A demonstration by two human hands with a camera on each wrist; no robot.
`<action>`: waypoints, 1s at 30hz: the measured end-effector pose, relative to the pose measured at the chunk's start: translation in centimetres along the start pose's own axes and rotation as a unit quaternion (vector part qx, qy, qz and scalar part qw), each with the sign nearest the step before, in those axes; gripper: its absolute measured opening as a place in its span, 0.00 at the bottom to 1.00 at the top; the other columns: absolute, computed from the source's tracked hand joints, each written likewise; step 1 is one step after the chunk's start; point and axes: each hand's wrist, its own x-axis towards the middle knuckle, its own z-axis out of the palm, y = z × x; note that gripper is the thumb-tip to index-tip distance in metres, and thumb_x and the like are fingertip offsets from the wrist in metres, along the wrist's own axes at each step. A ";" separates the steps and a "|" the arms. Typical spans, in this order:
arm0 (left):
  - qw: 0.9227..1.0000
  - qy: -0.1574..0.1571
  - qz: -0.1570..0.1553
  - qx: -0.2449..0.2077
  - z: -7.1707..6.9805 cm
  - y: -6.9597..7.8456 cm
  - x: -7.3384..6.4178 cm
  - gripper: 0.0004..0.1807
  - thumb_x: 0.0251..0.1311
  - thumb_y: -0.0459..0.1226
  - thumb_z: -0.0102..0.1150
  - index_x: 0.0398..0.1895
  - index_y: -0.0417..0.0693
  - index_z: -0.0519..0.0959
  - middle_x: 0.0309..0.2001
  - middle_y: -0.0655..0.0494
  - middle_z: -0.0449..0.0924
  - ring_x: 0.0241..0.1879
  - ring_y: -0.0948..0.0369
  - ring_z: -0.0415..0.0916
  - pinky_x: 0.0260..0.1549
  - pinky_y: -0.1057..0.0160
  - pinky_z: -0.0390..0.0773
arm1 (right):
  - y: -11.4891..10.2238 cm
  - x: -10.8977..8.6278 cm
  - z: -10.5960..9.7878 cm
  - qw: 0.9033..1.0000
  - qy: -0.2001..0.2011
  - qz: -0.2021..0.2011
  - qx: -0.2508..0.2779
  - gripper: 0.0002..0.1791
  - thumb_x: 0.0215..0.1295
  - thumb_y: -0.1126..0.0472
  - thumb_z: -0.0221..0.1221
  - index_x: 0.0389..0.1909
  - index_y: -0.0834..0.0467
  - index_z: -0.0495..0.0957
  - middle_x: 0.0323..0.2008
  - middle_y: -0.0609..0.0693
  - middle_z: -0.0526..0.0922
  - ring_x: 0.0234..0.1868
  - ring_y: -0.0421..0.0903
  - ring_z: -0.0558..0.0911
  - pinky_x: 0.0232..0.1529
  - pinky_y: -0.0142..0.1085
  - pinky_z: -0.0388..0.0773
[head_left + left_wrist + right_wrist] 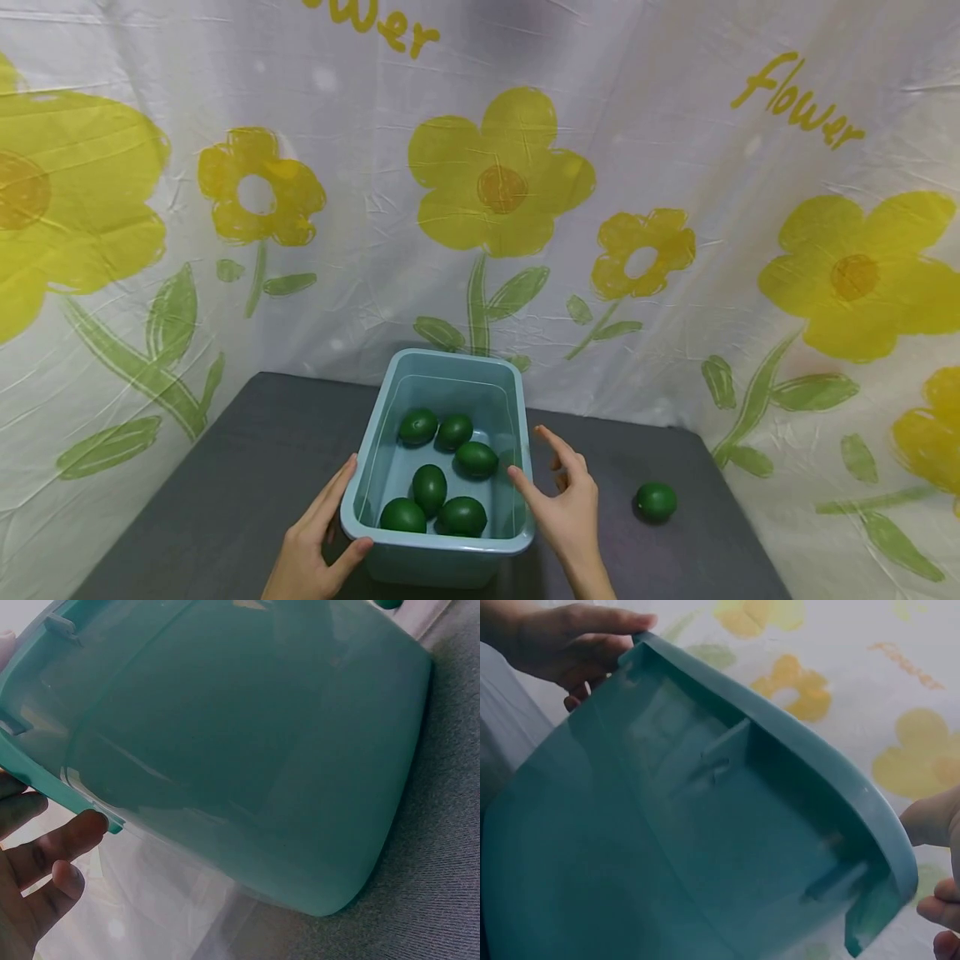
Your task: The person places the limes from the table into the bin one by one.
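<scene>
A blue-green plastic bin (pixel 435 542) stands on the dark table, with several dark green oval fruits (pixel 461 517), avocado-like, lying on its floor. My left hand (pixel 318 533) holds the bin at its near left corner, thumb at the front rim and fingers along the left side. In the left wrist view, fingertips of the left hand (pixel 52 859) meet the underside of the bin's rim (pixel 56 784). Beside the right rim, my right hand (pixel 564 504) is spread, thumb by the rim, with nothing held. One more green fruit (pixel 656 502) lies on the table to its right.
The dark grey tabletop (pixel 247 483) extends to both sides of the bin. White cloth (pixel 360 292) printed with yellow flowers hangs behind and along both sides of the table.
</scene>
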 end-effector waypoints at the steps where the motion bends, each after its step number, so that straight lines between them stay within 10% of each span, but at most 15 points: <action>1: 1.000 0.000 0.000 0.000 0.0 0.0 0.0 0.48 0.58 0.37 0.77 0.82 0.52 0.66 0.75 0.53 0.72 0.23 0.69 0.61 0.24 0.73 0.66 | 0.1 0.0 -0.1 1.000 0.002 -0.001 -0.001 0.33 0.54 0.62 0.81 0.63 0.50 0.85 0.37 0.43 0.76 0.36 0.42 0.66 0.31 0.32 0.60; 30: 1.000 -0.012 -0.017 0.005 -0.1 0.1 -0.1 0.49 0.58 0.38 0.77 0.83 0.55 0.65 0.73 0.45 0.74 0.25 0.70 0.61 0.23 0.69 0.67 | 5.7 -0.3 -5.1 0.989 0.010 0.085 -0.122 0.34 0.60 0.54 0.78 0.67 0.54 0.82 0.35 0.48 0.67 0.37 0.47 0.64 0.38 0.38 0.60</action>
